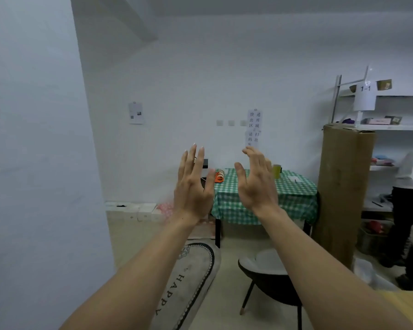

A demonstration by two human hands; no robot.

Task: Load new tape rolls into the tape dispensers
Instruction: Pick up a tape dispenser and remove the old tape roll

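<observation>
My left hand (193,184) and my right hand (255,179) are raised in front of me at arm's length, palms facing each other, fingers spread, holding nothing. Far behind them stands a table with a green checked cloth (293,196). On its left end, showing between my hands, lies an orange tape dispenser (218,177) with a tape roll (221,172) by it. A yellow cup (276,170) stands on the table behind my right hand. The hands hide part of the table's left side.
A tall cardboard box (343,194) stands right of the table. White shelves (391,126) and a person in dark trousers (405,210) are at far right. A dark chair (270,279) and an oval rug (188,282) are on the floor. A wall (34,163) fills the left.
</observation>
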